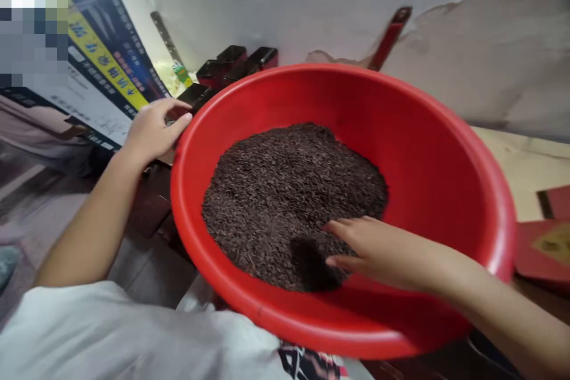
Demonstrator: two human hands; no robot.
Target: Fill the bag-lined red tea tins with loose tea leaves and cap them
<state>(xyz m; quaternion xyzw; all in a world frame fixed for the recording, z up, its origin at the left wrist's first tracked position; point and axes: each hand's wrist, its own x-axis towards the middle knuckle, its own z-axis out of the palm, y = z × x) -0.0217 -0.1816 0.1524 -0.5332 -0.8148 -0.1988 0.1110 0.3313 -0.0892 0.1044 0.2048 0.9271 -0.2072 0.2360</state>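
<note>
A big red plastic basin (445, 166) fills the middle of the head view, tilted toward me. A heap of dark brown loose grains or tea leaves (285, 190) lies in its bottom. My right hand (378, 252) reaches over the near right rim and rests on the near edge of the heap, fingers stretched toward the left and dug slightly into it. My left hand (154, 130) is at the basin's far left rim, fingers curled around a small dark box (193, 95) just outside the rim.
Several dark red-and-black boxes (240, 62) stand by the wall behind the basin. A printed dark carton (102, 71) leans at the left. Red flat boxes (543, 243) lie at the right on a pale board. A red-handled tool (389, 38) leans on the peeling wall.
</note>
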